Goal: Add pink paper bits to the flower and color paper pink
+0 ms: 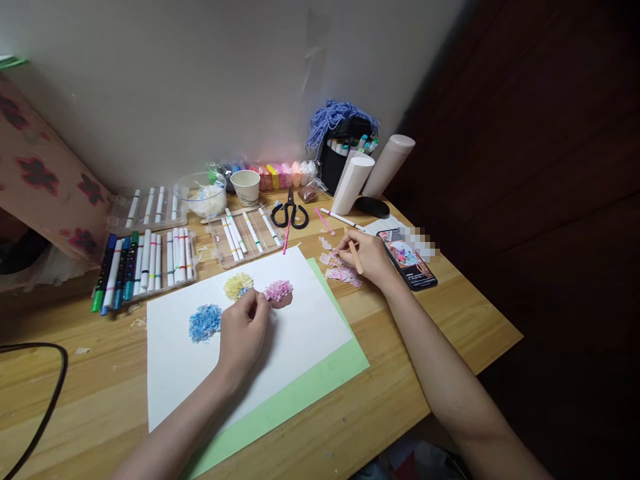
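Left hand point(245, 330) rests on the white sheet point(300, 333), fingertips pinched. Right hand point(371, 259) grips a wooden stick point(356, 259) over pink scraps point(339, 272).

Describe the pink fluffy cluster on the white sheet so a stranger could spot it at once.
Start at the white sheet lying on a green sheet in the middle of the wooden table. Three fluffy clusters sit near its far edge, by the left hand. The pink cluster is the rightmost, with a brown patch under it; the yellow cluster and blue cluster lie to its left.
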`<state>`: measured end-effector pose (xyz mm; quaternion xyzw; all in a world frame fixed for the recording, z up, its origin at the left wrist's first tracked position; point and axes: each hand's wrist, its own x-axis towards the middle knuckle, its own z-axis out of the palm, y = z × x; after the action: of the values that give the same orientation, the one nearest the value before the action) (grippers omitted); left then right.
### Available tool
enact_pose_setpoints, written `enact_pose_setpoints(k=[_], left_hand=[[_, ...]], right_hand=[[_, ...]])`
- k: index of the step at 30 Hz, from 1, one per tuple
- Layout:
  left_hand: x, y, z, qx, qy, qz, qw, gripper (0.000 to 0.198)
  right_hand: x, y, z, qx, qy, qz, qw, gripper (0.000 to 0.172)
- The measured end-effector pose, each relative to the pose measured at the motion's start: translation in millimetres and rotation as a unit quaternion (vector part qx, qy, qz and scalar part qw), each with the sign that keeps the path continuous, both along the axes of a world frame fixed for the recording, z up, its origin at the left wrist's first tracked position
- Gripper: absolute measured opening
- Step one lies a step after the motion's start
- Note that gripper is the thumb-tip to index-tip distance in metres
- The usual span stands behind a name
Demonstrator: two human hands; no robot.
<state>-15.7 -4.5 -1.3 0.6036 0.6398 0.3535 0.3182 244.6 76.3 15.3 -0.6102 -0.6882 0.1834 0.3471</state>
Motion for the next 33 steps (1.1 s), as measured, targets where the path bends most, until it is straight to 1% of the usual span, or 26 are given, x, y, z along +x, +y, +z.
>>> enact_pose_setpoints(k=[2, 4, 6, 8, 11, 14, 17, 23, 26, 29, 33], left_hand=[[0.0, 0.4, -1.1, 0.006, -0.002, -0.011, 1.0, 0.031], [-0.2, 0.3, -1.5, 0.015, -0.002, -0.031, 0.999, 0.031], [-0.5, -0.4, -1.0, 0.025, 0.001, -0.05, 0.998, 0.032], [-0.7, -1.4, 0.2, 0.031, 0.001, -0.068, 0.997, 0.032], [-0.2, -3.1, 2.2, 0.033, -0.018, -0.105, 0.994, 0.029], [0.7, -4.5, 2.4, 0.034, -0.029, -0.141, 0.989, 0.023], [1.2, -5.2, 0.7, 0.055, -0.031, -0.15, 0.987, 0.019], [1.1, -4.6, -0.8, 0.089, -0.033, -0.138, 0.986, 0.018], [0.9, -4.8, -0.4, 0.089, -0.036, -0.138, 0.986, 0.018], [0.4, -4.8, -0.5, 0.091, -0.035, -0.135, 0.986, 0.018], [-0.3, -4.1, -2.3, 0.102, -0.024, -0.133, 0.986, 0.014]], right_hand=[[-4.0, -2.5, 6.1, -0.015, 0.083, -0.011, 0.996, 0.009], [-11.6, -6.5, 11.8, -0.043, 0.172, -0.008, 0.984, 0.013], [-22.5, -11.5, 14.5, -0.085, 0.259, 0.02, 0.962, 0.017], [-35.5, -17.1, 12.6, -0.139, 0.332, 0.071, 0.93, 0.02], [-54.5, -25.7, 3.8, -0.207, 0.392, 0.153, 0.883, 0.024], [-68.0, -33.8, -4.5, -0.246, 0.401, 0.2, 0.859, 0.023], [-74.3, -39.1, -8.5, -0.265, 0.397, 0.216, 0.852, 0.022], [-75.9, -40.5, -10.5, -0.28, 0.396, 0.219, 0.847, 0.022], [-76.6, -41.0, -7.3, -0.283, 0.39, 0.219, 0.849, 0.023], [-78.5, -42.9, -1.5, -0.274, 0.374, 0.222, 0.858, 0.028], [-80.5, -45.8, 3.7, -0.26, 0.369, 0.257, 0.855, 0.034]])
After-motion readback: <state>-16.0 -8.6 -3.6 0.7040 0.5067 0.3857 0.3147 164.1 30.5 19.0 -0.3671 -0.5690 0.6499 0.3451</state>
